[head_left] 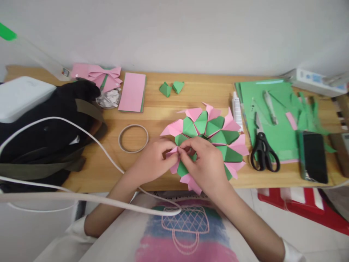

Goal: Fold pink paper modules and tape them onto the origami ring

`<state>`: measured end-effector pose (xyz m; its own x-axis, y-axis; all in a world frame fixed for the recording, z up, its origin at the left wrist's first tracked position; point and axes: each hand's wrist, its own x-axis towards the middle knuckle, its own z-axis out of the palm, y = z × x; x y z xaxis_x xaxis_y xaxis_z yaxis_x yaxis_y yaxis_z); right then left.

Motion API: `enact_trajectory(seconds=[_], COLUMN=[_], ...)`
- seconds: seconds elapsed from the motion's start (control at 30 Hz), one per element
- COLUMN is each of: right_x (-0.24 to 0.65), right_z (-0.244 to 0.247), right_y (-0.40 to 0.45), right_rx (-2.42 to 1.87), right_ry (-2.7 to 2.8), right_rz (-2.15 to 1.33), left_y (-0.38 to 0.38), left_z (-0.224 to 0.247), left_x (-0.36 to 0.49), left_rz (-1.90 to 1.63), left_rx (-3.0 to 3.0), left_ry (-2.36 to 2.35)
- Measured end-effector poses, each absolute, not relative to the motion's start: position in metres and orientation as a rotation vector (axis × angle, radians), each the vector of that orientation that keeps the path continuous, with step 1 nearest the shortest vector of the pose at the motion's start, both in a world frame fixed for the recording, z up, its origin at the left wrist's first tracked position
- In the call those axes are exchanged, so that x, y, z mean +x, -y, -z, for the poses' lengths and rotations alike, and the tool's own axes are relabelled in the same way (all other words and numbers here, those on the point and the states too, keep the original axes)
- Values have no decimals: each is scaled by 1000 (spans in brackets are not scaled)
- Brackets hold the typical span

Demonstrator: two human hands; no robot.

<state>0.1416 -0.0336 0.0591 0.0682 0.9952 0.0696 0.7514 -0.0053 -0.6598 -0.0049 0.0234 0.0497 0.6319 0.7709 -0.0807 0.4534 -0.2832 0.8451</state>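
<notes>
A round folded-paper flower [231, 153] with green inner folds and pink pointed tips lies at the table's front edge. At its left side, my left hand [156, 160] pinches a pink tip between thumb and fingers. My right hand [204, 160] reaches over the flower, thumb and forefinger closed on the paper beside the same tip. The fingertips of both hands nearly meet there and cover part of the flower's centre. Two small green folded paper pieces [171, 88] sit behind the flower.
Left of the flower lie a tape roll [133, 138], pink paper sheets [132, 91] and a black bag [49, 134]. On the right are a glue tube [237, 111], green sheets [283, 142], black-handled scissors [262, 153] and a phone [313, 156]. A white cable [109, 199] crosses in front.
</notes>
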Motion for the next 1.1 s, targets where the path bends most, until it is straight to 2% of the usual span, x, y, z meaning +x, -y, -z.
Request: enact_trajectory(seconds=[0.17,0.37,0.67,0.87,1.1], right_x=[141,141,152,158,172], right_z=[-56,-55,-58,-58,-65], right_y=[38,43,44,39,16], right_rx=[-1734,-1693,-1625,-1639,-1607], right_ry=[1879,1854,1594,1553,1521], right_rz=[-353,-389,-784,-915,-1329], left_y=[-23,-21,-20,-20,-21], left_z=[-49,-50,-49,-50,-50], left_x=[-5,-5,-6,-6,-8], left_rz=[-446,-463,-431,-408,-342], left_rx=[1946,1959,1966,1985,2020], left_ry=[-941,-933,-918,-917,-897])
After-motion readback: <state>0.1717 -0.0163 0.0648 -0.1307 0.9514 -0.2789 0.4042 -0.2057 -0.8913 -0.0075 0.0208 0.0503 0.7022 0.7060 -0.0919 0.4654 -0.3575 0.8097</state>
